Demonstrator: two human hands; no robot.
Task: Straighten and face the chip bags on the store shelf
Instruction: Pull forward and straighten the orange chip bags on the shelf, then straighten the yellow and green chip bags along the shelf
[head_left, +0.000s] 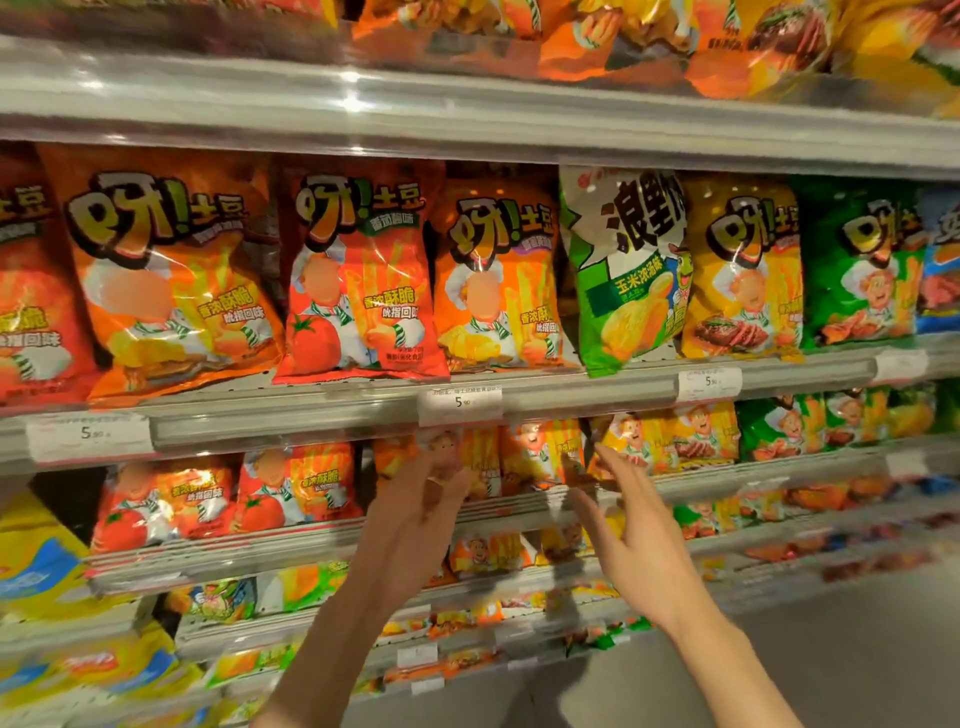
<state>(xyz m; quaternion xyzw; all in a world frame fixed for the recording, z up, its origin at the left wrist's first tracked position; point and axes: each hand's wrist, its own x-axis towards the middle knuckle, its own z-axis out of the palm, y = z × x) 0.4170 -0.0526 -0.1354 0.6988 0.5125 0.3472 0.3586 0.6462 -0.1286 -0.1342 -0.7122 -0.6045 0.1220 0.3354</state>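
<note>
Both hands are raised, fingers spread, grasping nothing: the left hand (415, 512) overlaps an orange chip bag (470, 462) on the lower shelf (291, 551), seemingly touching it, though blur hides contact; the right hand (631, 545) hovers just beside.

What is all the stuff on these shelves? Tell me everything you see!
Orange chip bags: at least two, eye-level shelf, left and middle.
Red tomato chip bag: one, between the orange ones; more on the shelf below.
White and green chip bag: one, tilted, right of middle.
Yellow chip bag: one, beside it.
Green chip bag: one, far right.
Price tags: at least three, white, on the shelf edge.
Lower shelves: many smaller bags, blurred.
Left hand: open, reaching toward the second shelf.
Right hand: open, beside it.
</note>
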